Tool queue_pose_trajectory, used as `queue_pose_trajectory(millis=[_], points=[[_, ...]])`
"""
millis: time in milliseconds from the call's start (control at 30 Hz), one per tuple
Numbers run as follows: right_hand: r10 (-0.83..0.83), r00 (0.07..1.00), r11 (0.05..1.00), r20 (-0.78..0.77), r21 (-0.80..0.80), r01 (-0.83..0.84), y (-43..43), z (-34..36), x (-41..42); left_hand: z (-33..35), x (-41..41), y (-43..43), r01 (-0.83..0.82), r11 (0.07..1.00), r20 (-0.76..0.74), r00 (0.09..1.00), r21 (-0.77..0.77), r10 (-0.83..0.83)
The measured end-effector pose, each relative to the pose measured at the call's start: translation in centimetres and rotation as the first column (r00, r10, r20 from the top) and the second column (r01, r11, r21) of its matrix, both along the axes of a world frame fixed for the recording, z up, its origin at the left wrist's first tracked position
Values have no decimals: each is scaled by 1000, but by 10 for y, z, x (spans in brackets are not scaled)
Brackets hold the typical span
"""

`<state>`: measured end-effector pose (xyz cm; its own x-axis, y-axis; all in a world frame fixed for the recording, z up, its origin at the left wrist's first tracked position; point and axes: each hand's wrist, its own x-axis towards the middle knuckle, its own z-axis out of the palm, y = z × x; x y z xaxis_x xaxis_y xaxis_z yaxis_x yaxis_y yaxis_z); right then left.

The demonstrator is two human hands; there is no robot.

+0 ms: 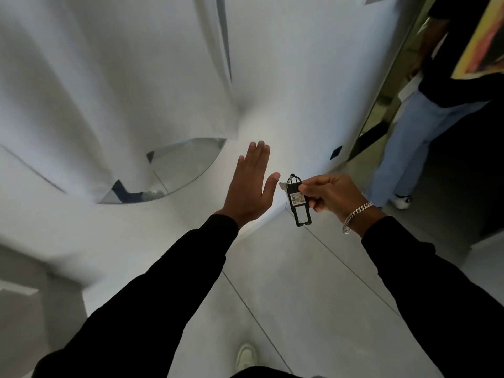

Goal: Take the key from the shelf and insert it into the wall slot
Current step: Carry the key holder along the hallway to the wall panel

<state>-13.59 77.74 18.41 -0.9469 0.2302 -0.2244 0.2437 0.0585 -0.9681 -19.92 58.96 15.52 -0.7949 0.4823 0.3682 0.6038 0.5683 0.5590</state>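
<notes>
Head view shows both arms in black sleeves stretched forward toward a white wall (pixel 294 85). The left hand (pixel 249 184) is raised flat, palm facing the wall, fingers (pixel 257 156) straight and held together with the thumb spread to the right, holding nothing. Just to its right, the right hand (pixel 327 196) pinches a black key tag (pixel 298 201) between thumb and curled fingers; the tag hangs upright with a label reading 402, and a pale key (pixel 283 185) juts from its top left, near the left thumb. A silver chain bracelet (pixel 356 215) circles the right wrist. A small dark wall slot (pixel 336 152) sits farther right on the wall.
</notes>
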Motion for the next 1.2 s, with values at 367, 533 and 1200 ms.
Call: queue_pose_trajectory(millis=[367, 533, 1200], points=[[46, 998, 997, -51, 60, -43, 150, 15, -67, 8, -68, 152, -20, 999, -33, 999, -29, 19], [67, 996, 994, -66, 92, -61, 231, 28, -93, 22, -86, 229, -51, 999, -46, 998, -20, 50], [122, 984, 990, -133, 86, -111, 467, 42, -265, 33, -258, 470, -46, 999, -98, 994, 29, 48]])
